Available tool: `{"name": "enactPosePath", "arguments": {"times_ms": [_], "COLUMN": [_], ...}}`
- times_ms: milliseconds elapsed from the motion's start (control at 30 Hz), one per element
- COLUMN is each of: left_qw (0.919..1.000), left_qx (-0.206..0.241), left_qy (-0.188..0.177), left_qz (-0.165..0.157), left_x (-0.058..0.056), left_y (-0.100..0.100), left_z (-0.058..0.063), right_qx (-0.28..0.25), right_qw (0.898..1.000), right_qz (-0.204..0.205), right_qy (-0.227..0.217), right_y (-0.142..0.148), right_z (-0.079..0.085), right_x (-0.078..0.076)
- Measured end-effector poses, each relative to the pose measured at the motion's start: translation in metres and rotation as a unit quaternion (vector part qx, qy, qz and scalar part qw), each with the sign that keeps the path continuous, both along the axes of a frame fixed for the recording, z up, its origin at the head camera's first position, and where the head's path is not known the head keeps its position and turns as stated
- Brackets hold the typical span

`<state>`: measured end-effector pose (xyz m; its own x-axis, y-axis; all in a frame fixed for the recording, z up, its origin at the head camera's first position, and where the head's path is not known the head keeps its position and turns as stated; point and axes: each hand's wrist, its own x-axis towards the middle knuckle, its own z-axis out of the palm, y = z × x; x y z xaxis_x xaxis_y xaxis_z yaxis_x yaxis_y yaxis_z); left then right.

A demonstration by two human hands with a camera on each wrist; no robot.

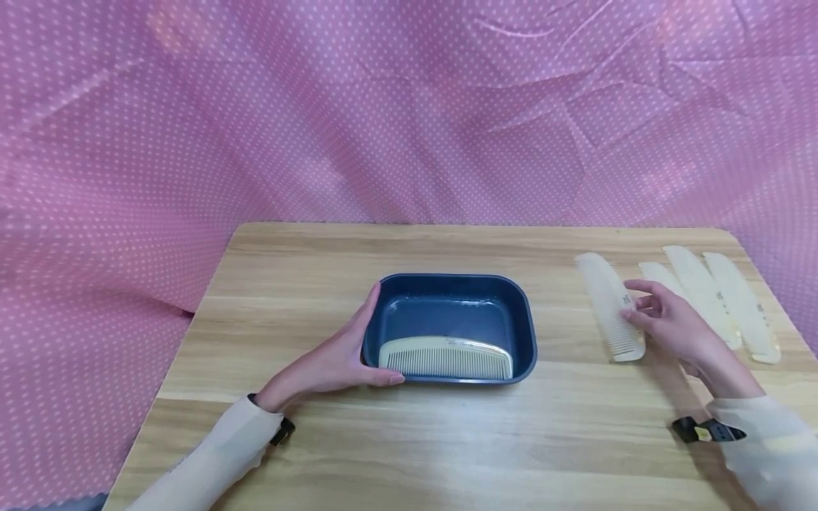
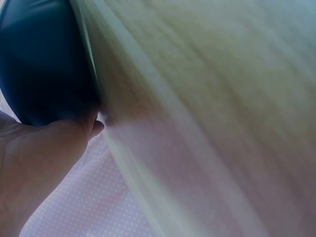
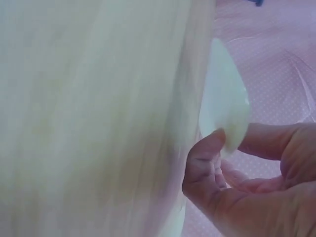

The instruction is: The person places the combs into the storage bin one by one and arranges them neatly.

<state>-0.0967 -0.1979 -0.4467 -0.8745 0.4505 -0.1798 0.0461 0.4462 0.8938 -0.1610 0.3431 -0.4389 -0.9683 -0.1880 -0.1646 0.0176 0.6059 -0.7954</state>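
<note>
A dark blue rectangular container [image 1: 529, 323] stands mid-table, with a cream comb [image 1: 447, 355] inside along its front wall, teeth toward me. Around the container's left end, my left hand [image 1: 335, 360] holds on, thumb along the front rim and a finger up the left side. The left wrist view shows that hand [image 2: 44, 158] against the container's outer wall [image 2: 47, 59]. To the right, my right hand [image 1: 680, 326] pinches another cream comb [image 1: 603, 301] by its edge between thumb and fingers. In the right wrist view the comb [image 3: 224, 94] appears between thumb and finger.
Three more cream combs lie at the right of the wooden table [image 1: 486, 447]: a partly hidden comb [image 1: 660, 273], a middle comb [image 1: 699, 287] and an outer comb [image 1: 741, 305]. A pink dotted cloth [image 1: 409, 128] hangs behind the table.
</note>
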Motion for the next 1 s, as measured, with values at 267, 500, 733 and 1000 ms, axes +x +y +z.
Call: {"name": "enactPosePath", "arguments": {"times_ms": [267,500,733,1000], "left_qw": [1.0000,1.0000,1.0000,1.0000], "left_qx": [-0.002,-0.005,-0.004,0.000], "left_qy": [-0.003,-0.001,0.002,0.000], "left_qz": [0.003,0.001,-0.002,-0.002], "left_x": [0.002,-0.001,-0.002,-0.001], "left_y": [0.000,0.002,0.001,0.000], "left_z": [-0.002,0.000,0.001,0.000], "right_qx": [-0.127,-0.151,-0.246,-0.349], "right_qw": [0.992,0.988,0.969,0.934], "right_qz": [-0.016,-0.001,-0.015,-0.042], "right_qy": [-0.014,0.002,-0.037,-0.059], "right_y": [-0.005,-0.007,-0.012,-0.027], "right_z": [-0.008,-0.003,0.002,0.002], "right_x": [0.007,0.006,0.004,0.003]}}
